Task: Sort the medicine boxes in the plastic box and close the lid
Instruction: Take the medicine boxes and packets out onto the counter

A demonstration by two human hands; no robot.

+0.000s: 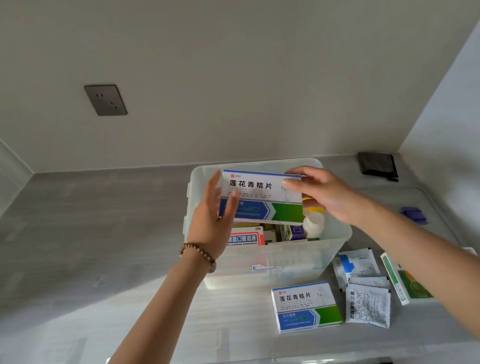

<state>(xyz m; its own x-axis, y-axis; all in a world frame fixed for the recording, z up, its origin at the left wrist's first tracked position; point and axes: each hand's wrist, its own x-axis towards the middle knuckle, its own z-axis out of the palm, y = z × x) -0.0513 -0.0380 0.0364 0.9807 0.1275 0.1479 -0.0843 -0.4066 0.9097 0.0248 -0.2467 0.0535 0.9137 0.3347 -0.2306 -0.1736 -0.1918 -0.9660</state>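
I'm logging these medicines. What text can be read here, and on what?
"莲花青桔片": held box, above the plastic box.
"莲花青桔片": matching box on the counter.
"口服溶液", beginning hidden: red-edged box inside.
Sachets, green box, all fine print: too blurred to read.

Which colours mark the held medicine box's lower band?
The box shows blue and green; head view.

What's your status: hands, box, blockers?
Left hand and right hand hold one medicine box over the open plastic box. Second matching box and sachets on counter. No blocker seen.
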